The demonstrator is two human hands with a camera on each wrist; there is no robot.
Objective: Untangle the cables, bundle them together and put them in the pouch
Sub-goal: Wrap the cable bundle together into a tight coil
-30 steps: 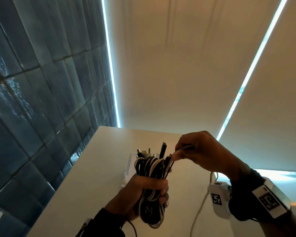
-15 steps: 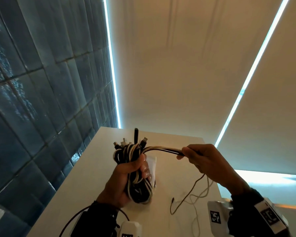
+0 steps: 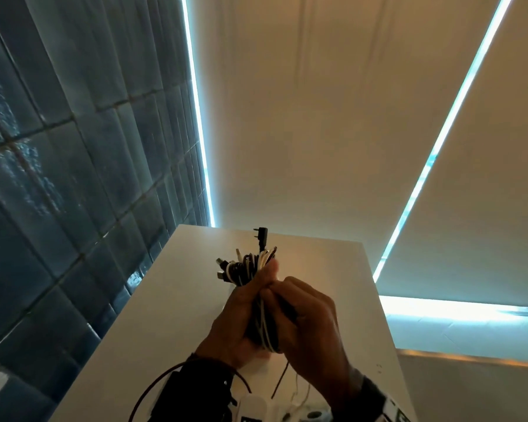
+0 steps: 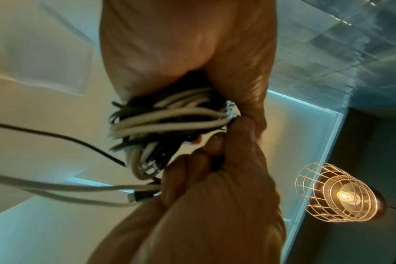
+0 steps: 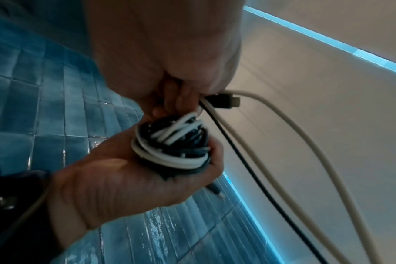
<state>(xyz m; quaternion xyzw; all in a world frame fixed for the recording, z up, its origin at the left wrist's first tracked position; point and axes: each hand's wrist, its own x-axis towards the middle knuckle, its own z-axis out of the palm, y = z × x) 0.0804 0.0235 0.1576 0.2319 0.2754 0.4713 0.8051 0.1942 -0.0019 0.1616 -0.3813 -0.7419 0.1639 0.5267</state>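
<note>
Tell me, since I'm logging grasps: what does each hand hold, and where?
Left hand grips the cable bundle around its middle. Right hand pinches loose cable ends against that bundle.

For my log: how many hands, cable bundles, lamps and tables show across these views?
Hands: 2, left hand and right hand
Cable bundle: 1
Lamp: 1
Table: 1
Total: 5

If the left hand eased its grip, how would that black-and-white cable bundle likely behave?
The cable bundle would probably spring loose: nothing visibly ties its coils. It looks floppy, since loose ends sag in curves. The left hand lifts it alone, so it seems light.
</note>
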